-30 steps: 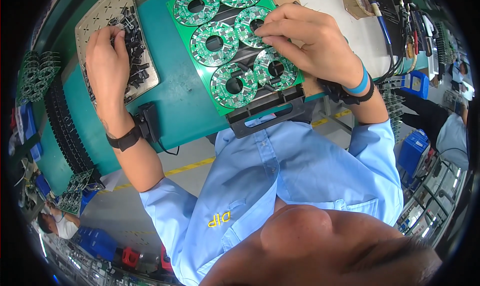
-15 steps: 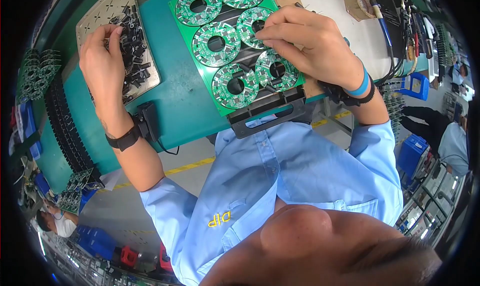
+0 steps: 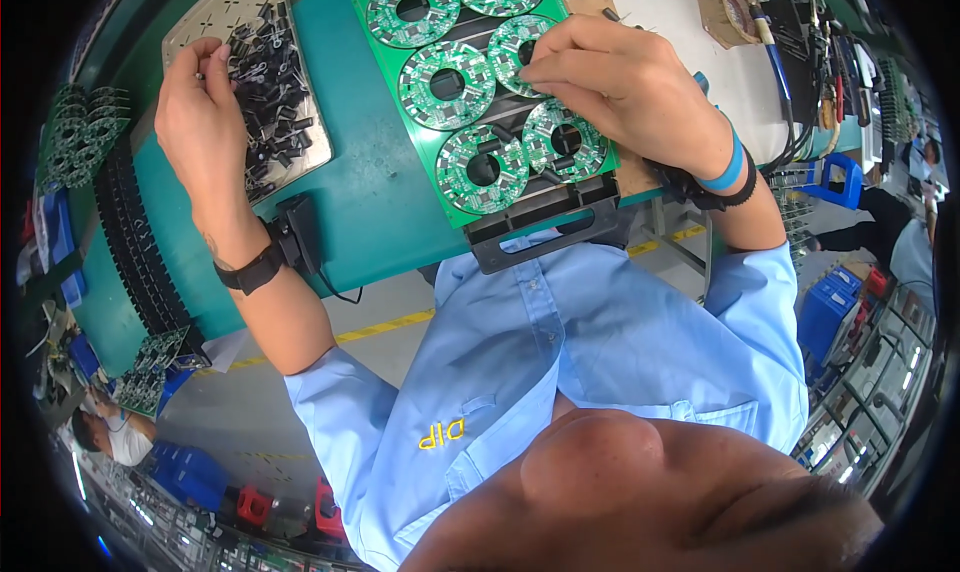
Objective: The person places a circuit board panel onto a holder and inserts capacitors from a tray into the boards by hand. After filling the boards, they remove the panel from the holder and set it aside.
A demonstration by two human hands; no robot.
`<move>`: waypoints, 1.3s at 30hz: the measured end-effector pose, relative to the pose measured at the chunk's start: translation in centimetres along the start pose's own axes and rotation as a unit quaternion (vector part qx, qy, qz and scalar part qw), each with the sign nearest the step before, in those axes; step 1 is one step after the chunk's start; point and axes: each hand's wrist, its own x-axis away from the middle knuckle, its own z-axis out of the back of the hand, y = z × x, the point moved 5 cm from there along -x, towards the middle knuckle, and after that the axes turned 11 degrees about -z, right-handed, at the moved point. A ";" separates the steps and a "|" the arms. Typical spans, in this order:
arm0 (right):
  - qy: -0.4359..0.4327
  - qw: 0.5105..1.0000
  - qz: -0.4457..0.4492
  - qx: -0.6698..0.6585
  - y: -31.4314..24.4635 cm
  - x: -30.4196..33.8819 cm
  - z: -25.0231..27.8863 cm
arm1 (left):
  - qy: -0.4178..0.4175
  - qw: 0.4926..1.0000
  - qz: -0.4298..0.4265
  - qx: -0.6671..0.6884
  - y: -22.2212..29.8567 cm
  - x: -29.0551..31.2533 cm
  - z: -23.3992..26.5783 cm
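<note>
Ringlike green circuit boards [image 3: 420, 88] lie under the right hand [image 3: 637, 87], fingers pinched like the left hand's [image 3: 203, 117], contents unclear.

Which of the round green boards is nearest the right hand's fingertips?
The middle board of the right-hand column: fingertips of the right hand overlap its lower part; the other five sit farther from them.
</note>
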 end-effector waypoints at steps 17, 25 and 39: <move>0.167 0.969 0.161 -0.081 3.5 -0.1 4.9 | -0.024 0.996 -0.020 0.086 0.8 -0.1 -0.3; 0.101 0.992 0.048 0.063 3.7 0.7 3.4 | 0.024 0.977 -0.133 0.168 2.5 0.0 -0.9; -0.011 0.983 -0.146 0.110 4.9 -0.1 2.3 | -0.103 0.892 -0.319 0.304 13.9 3.8 -2.2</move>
